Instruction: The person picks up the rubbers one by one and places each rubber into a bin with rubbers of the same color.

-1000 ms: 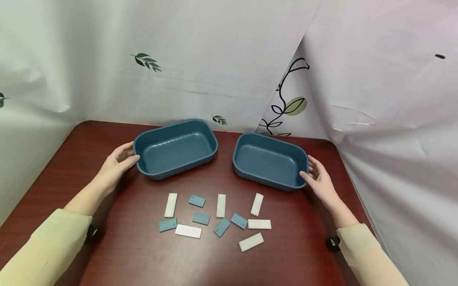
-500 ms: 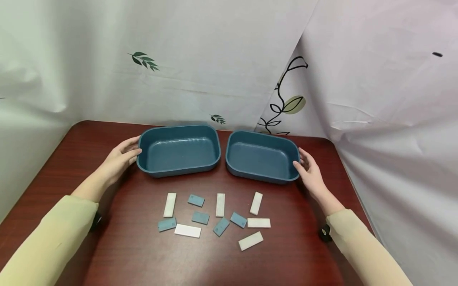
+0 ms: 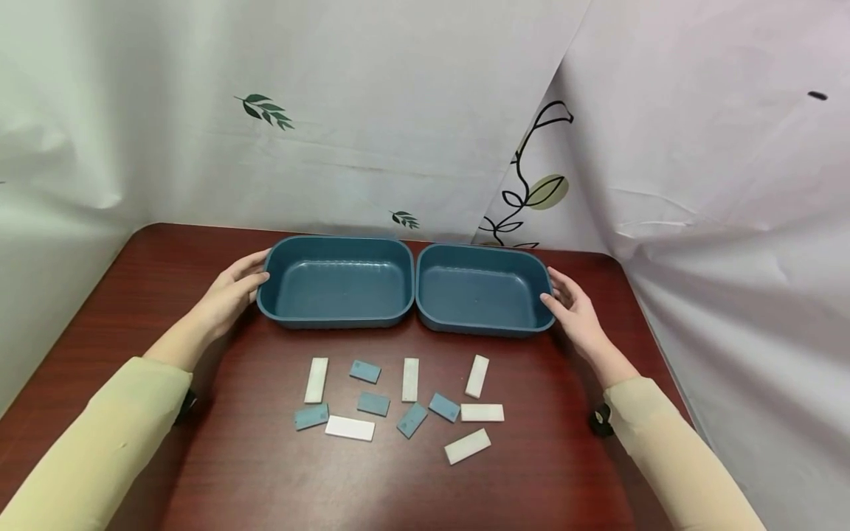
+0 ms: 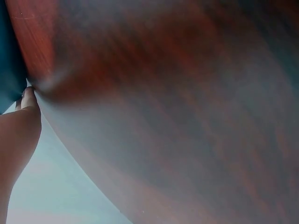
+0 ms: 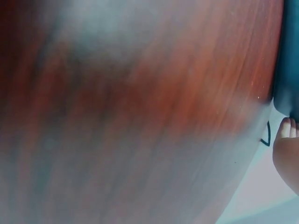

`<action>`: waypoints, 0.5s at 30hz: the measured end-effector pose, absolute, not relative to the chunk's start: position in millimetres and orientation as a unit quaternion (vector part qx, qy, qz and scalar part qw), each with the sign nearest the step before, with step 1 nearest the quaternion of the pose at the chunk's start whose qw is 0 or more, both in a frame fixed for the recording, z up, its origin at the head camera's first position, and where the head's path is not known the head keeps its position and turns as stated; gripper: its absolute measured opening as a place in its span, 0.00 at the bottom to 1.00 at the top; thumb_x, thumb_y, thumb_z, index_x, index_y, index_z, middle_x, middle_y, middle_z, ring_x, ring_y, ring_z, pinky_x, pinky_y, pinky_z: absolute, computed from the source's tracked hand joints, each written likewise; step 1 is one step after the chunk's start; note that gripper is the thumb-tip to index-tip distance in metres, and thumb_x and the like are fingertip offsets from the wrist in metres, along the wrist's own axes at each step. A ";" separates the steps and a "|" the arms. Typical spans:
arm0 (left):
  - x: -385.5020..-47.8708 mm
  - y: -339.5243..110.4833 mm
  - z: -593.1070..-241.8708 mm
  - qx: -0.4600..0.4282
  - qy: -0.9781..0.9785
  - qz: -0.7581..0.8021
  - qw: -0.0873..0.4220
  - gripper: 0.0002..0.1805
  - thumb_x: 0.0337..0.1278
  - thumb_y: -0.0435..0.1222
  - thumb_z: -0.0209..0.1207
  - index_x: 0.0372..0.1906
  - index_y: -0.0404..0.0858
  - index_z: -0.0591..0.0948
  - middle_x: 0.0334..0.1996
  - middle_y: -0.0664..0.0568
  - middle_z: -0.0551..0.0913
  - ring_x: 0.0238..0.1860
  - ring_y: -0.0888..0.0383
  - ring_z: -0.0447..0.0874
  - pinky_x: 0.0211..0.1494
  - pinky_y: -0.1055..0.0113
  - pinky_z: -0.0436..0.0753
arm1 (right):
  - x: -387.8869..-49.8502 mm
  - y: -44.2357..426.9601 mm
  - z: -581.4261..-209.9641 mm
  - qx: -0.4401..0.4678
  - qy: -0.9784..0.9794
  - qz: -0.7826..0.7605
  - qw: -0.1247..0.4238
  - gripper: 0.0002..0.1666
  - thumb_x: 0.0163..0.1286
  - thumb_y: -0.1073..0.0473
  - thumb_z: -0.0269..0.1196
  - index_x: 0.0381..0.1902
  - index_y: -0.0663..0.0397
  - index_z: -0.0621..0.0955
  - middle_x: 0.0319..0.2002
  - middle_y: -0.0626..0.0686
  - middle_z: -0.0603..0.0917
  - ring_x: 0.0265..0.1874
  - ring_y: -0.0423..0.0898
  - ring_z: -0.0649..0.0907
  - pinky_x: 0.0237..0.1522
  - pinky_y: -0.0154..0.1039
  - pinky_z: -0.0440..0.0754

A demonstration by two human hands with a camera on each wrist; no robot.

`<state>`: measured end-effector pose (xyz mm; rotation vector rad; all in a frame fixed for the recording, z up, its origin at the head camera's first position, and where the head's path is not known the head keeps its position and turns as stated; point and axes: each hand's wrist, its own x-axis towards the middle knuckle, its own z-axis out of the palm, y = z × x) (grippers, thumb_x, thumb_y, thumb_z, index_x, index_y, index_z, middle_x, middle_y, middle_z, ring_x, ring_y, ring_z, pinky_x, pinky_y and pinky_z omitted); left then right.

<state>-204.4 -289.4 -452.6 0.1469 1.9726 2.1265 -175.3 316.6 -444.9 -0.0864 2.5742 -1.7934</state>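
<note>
- Larger dark-teal, round-cornered plastic tray (image 3: 341, 291), its outer end gripped by the left hand (image 3: 228, 296), thumb at the rim.
- Smaller matching tray (image 3: 478, 295), gripped likewise by the right hand (image 3: 578, 316) (trays end to end).
- Between the hands, nearer the person: six whitish oblong tiles (image 3: 350, 428), five grey-blue oblong tiles (image 3: 373, 404).
- Beneath both hands, reddish-brown wood-grain table (image 3: 531, 479).

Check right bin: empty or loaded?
Empty. In the head view, the right bin shows bare floor inside; the blue tiles and white tiles lie outside it, on the table.
</note>
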 end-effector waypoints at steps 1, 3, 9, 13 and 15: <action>-204.5 -289.2 -453.1 0.051 0.674 0.727 0.120 0.37 0.83 0.34 0.53 0.86 0.36 0.52 0.58 0.71 0.77 0.54 0.77 0.83 0.53 0.82 0.82 | -175.1 317.0 -444.7 -0.028 0.820 -0.572 0.001 0.36 0.83 0.63 0.57 0.83 0.61 0.60 0.75 0.72 0.68 0.58 0.31 0.76 0.54 0.17 0.78; -204.7 -288.6 -453.7 0.055 0.674 0.727 0.123 0.37 0.83 0.35 0.52 0.86 0.35 0.51 0.58 0.71 0.77 0.54 0.77 0.83 0.53 0.82 0.82 | -174.1 318.0 -444.1 -0.029 0.819 -0.572 0.003 0.36 0.83 0.64 0.57 0.83 0.62 0.60 0.74 0.72 0.68 0.58 0.31 0.76 0.54 0.17 0.78; -205.1 -287.0 -453.9 0.071 0.668 0.731 0.124 0.37 0.84 0.35 0.51 0.86 0.34 0.51 0.59 0.70 0.78 0.54 0.75 0.84 0.53 0.81 0.82 | -170.9 320.8 -442.6 -0.031 0.815 -0.579 0.010 0.36 0.84 0.63 0.57 0.83 0.62 0.60 0.75 0.72 0.67 0.58 0.30 0.77 0.53 0.19 0.80; -203.5 -288.2 -453.1 0.073 0.672 0.726 0.126 0.36 0.84 0.35 0.51 0.86 0.34 0.51 0.59 0.71 0.77 0.54 0.75 0.83 0.52 0.81 0.82 | -169.1 321.2 -442.7 -0.031 0.813 -0.581 0.016 0.36 0.84 0.63 0.57 0.83 0.62 0.60 0.75 0.71 0.66 0.59 0.29 0.77 0.53 0.19 0.81; -202.3 -289.1 -452.7 0.072 0.677 0.721 0.128 0.36 0.84 0.35 0.51 0.86 0.35 0.51 0.59 0.71 0.77 0.54 0.75 0.83 0.52 0.81 0.82 | -168.3 321.0 -443.4 -0.030 0.813 -0.581 0.018 0.36 0.84 0.63 0.57 0.83 0.62 0.60 0.76 0.70 0.66 0.59 0.28 0.77 0.54 0.19 0.81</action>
